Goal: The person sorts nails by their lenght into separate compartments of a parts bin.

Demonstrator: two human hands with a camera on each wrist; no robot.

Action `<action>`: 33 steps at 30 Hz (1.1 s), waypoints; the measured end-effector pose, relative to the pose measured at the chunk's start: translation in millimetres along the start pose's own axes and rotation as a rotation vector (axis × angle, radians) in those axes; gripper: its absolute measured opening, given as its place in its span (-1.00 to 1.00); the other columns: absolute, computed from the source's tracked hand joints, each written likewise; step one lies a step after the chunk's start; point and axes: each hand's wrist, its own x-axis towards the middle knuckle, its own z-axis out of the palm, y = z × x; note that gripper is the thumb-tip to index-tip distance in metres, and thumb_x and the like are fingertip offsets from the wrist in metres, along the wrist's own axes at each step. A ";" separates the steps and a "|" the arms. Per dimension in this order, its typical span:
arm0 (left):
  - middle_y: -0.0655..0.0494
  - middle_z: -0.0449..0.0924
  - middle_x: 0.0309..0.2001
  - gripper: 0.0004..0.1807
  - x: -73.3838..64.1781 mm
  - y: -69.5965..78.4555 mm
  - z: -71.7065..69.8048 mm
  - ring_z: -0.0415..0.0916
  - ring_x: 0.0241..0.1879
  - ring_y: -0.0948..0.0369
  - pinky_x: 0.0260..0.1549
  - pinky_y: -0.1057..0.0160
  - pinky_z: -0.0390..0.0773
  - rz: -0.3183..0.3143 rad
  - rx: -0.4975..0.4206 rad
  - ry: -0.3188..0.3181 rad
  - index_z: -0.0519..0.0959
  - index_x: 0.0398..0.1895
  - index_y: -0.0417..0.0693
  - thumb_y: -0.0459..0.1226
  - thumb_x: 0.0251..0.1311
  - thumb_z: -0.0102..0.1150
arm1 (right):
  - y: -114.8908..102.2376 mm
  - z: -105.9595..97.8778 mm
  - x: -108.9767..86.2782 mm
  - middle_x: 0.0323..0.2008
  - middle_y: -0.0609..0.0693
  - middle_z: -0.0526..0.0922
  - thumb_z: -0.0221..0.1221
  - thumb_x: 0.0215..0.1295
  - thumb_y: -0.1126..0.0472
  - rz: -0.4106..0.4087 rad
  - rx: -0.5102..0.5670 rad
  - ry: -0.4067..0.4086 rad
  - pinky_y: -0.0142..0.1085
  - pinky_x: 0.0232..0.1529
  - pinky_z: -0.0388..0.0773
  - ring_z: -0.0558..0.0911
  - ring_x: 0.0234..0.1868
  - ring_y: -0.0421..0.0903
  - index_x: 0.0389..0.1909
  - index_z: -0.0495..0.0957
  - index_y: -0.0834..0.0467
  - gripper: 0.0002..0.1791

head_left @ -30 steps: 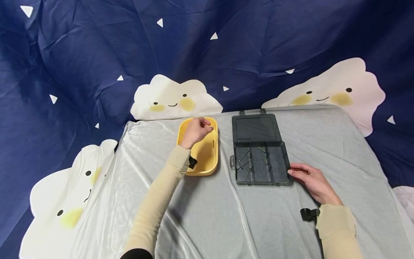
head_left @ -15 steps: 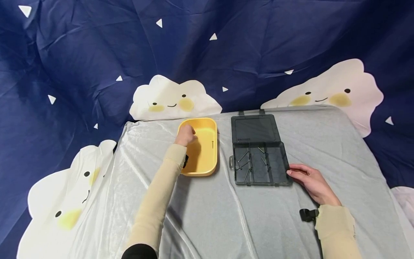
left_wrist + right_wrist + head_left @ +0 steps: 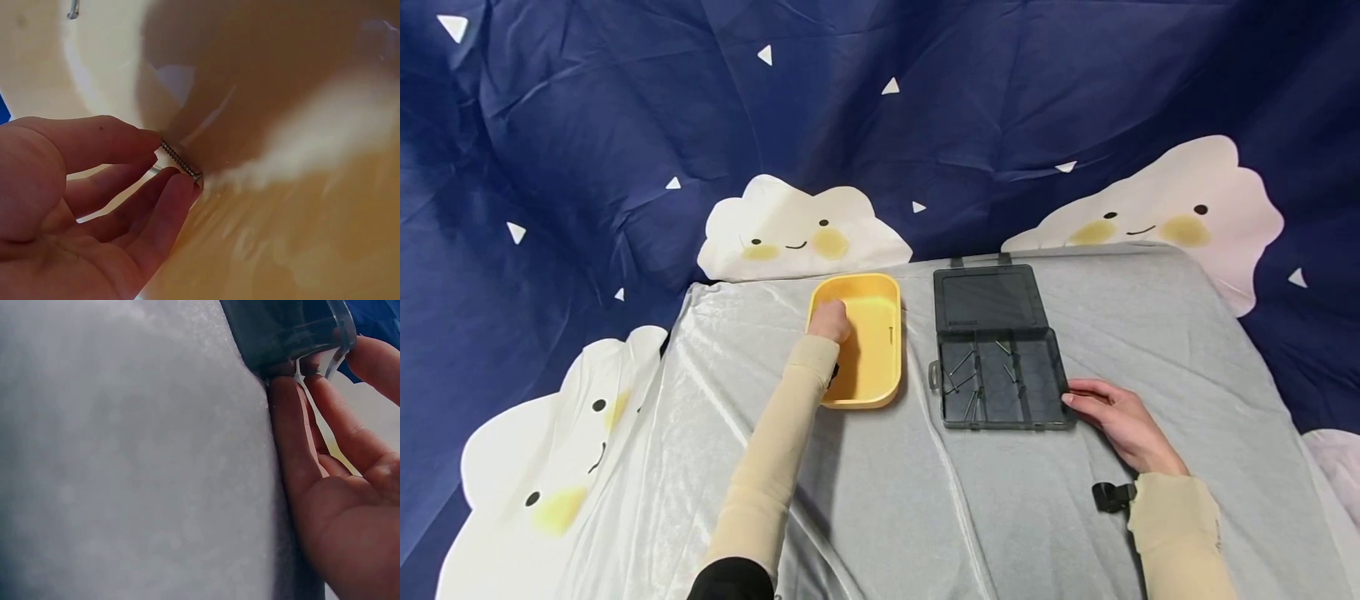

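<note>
My left hand reaches down into a yellow plastic bin, at its left side. In the left wrist view the thumb and fingertips pinch a small threaded metal screw close over the bin floor. Another screw lies by the bin's right wall. At the right side of a dark, see-through compartment box, my right hand holds the edge; the right wrist view has its fingers at the box's corner. Several screws lie in the box's left and middle compartments.
The box's lid is folded back flat behind it. A grey velvety cloth with creases covers the table. Behind rises a dark blue curtain with cloud faces.
My left hand has moved down and left, from over the bin's far end into the bin, and now holds a screw. The right hand stays at the box's edge.
</note>
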 end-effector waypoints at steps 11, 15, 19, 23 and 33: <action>-0.27 0.64 -0.06 -0.73 -10.8 9.4 2.9 0.61 -0.05 -0.14 -0.06 -0.02 0.62 -0.048 0.006 0.056 0.62 -0.13 -0.29 -0.43 0.23 -0.06 | 0.4 -0.2 0.4 -0.16 -0.50 0.50 0.24 0.27 -0.05 -0.009 0.039 -0.005 -0.59 -0.12 0.52 0.51 -0.13 -0.58 0.27 0.36 0.30 -0.31; -0.24 0.67 -0.12 -0.74 -13.1 11.9 4.8 0.64 -0.13 -0.13 -0.17 -0.03 0.65 -0.071 0.012 0.071 0.64 -0.18 -0.27 -0.42 0.23 -0.06 | 1.2 -0.3 0.7 -0.16 -0.49 0.50 0.24 0.27 -0.03 -0.011 0.052 -0.007 -0.59 -0.12 0.52 0.52 -0.13 -0.58 0.27 0.36 0.31 -0.32; -0.24 0.68 -0.15 -0.75 -16.1 13.8 6.0 0.65 -0.16 -0.14 -0.21 -0.04 0.66 -0.072 0.020 0.077 0.64 -0.21 -0.26 -0.40 0.21 -0.05 | 1.8 -0.6 0.3 -0.17 -0.49 0.52 0.25 0.26 -0.02 -0.014 0.066 -0.009 -0.58 -0.12 0.53 0.53 -0.14 -0.56 0.26 0.37 0.31 -0.33; -0.24 0.67 -0.12 -0.74 -19.3 15.4 5.8 0.64 -0.13 -0.13 -0.16 -0.03 0.65 -0.064 0.025 0.067 0.62 -0.17 -0.28 -0.40 0.22 -0.07 | 1.7 -0.8 -0.2 -0.17 -0.49 0.53 0.25 0.27 -0.01 -0.020 0.068 -0.009 -0.59 -0.12 0.52 0.53 -0.12 -0.55 0.26 0.37 0.31 -0.34; -0.24 0.61 0.00 -0.68 -17.8 17.1 8.7 0.61 -0.06 -0.14 -0.11 -0.02 0.64 -0.089 0.042 0.018 0.58 0.01 -0.25 -0.36 0.29 -0.09 | 0.7 -0.3 -0.6 -0.15 -0.48 0.49 0.24 0.26 -0.06 -0.005 0.022 -0.001 -0.59 -0.12 0.51 0.49 -0.13 -0.59 0.30 0.33 0.32 -0.26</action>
